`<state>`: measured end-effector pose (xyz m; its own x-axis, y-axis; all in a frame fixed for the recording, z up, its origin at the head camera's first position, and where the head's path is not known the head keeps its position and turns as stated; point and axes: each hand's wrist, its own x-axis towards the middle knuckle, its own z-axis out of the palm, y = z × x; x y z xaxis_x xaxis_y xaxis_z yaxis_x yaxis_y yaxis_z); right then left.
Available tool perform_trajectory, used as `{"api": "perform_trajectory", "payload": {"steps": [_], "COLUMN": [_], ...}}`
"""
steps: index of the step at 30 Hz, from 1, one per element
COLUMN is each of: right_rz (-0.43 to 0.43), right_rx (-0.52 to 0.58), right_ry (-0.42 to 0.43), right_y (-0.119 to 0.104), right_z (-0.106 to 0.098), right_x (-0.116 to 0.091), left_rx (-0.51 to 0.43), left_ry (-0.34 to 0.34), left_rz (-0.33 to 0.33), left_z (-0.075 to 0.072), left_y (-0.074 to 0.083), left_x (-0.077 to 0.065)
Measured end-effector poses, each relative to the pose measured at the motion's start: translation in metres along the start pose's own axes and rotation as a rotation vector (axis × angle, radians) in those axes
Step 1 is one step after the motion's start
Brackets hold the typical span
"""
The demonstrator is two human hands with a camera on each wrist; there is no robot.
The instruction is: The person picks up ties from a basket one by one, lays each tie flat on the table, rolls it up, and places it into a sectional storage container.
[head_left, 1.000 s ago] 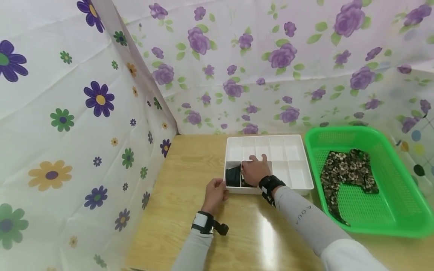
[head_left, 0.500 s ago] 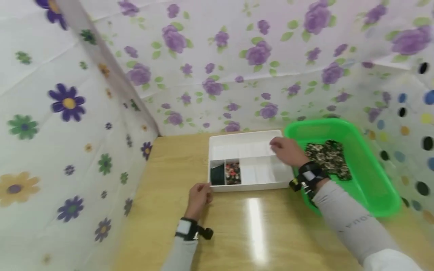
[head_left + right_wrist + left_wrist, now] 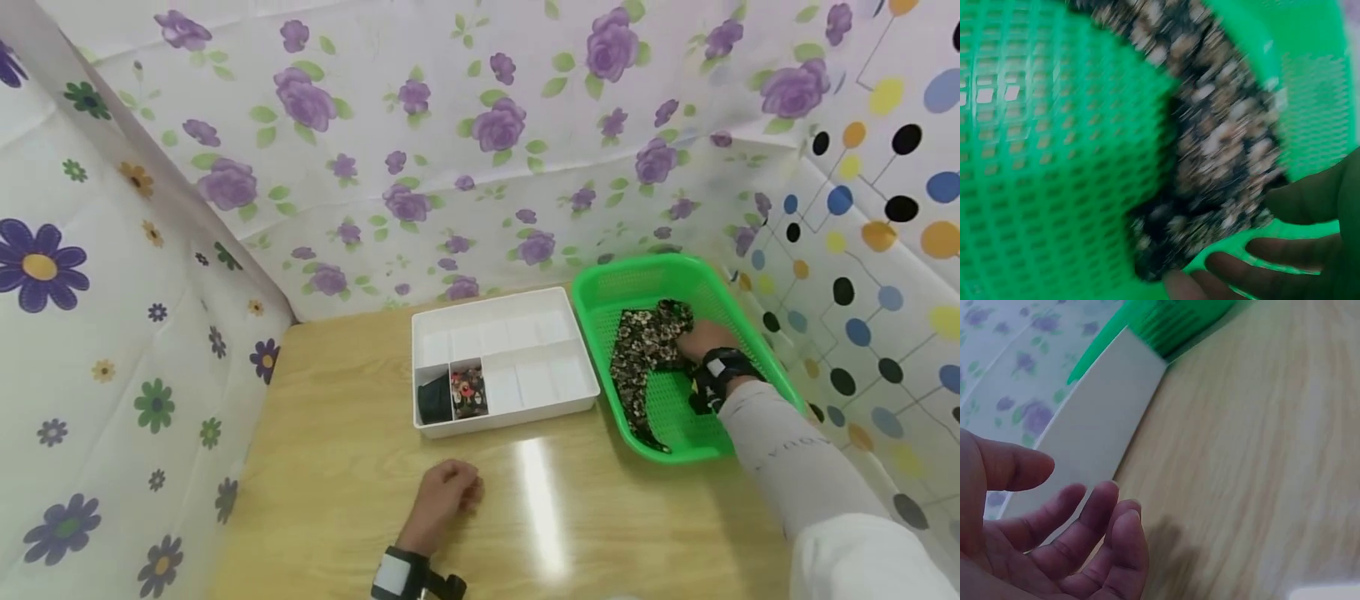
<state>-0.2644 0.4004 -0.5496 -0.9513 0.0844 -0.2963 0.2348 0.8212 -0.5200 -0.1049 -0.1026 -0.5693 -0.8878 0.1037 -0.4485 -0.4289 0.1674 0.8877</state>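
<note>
A dark cloth with a pale floral print (image 3: 637, 346) lies spread in the green plastic basket (image 3: 678, 417). My right hand (image 3: 707, 337) is inside the basket at the cloth's right end. In the right wrist view, the thumb (image 3: 1307, 199) meets one edge of the cloth and the fingers reach along its lower end, with a gap between thumb and fingers. My left hand (image 3: 444, 492) hovers near the tabletop, in front of the white divided box (image 3: 517, 417). Its fingers (image 3: 1075, 540) are loosely curled around nothing.
The box's two front-left compartments hold a folded dark green cloth (image 3: 434, 402) and a folded multicoloured print cloth (image 3: 469, 392). Box and basket stand side by side on the wooden table (image 3: 337, 467). Patterned sheets (image 3: 450, 167) hang behind and at both sides.
My right hand has left the box's front compartments and moved right into the basket. The left hand has come away from the box's front-left corner, toward me. The view has turned right.
</note>
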Motion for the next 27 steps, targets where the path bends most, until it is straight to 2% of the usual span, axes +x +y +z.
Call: {"api": "perform_trajectory", "payload": {"steps": [1,3,7,9,12,15,18,21,24,27], "right_rz": [0.003,0.028,0.106,0.136,0.150,0.153,0.081,-0.050,-0.183,-0.272], "right_rx": [-0.025,-0.076,-0.146,-0.070,0.114,0.288,0.412,0.473,0.449,0.341], "right_ry": [0.037,0.060,0.008,-0.062,-0.132,-0.158,-0.092,-0.002,0.073,0.092], "right_y": [0.001,-0.003,-0.011,-0.008,0.005,0.005,-0.018,-0.054,-0.094,-0.136], "right_z": [0.004,0.013,0.031,0.031,0.024,0.011,-0.007,-0.035,-0.067,-0.094], "right_x": [0.005,0.013,0.027,0.032,0.041,0.039,0.019,-0.012,-0.047,-0.086], "left_rx": [0.008,0.038,0.115,0.148,0.163,0.167,0.150,0.146,0.191,0.266], "left_ry": [-0.025,-0.067,-0.126,-0.140,-0.136,-0.119,-0.130,-0.153,-0.154,-0.124], "left_rz": [0.001,-0.012,-0.034,-0.018,0.036,0.081,0.127,0.211,0.344,0.497], "left_z": [0.005,0.014,0.026,0.031,0.035,0.039,0.043,0.050,0.062,0.081], "left_y": [-0.002,-0.007,-0.014,-0.014,-0.008,0.001,0.013,0.030,0.057,0.098], "left_x": [-0.001,-0.003,-0.007,-0.008,-0.009,-0.008,-0.007,-0.003,0.000,0.002]}}
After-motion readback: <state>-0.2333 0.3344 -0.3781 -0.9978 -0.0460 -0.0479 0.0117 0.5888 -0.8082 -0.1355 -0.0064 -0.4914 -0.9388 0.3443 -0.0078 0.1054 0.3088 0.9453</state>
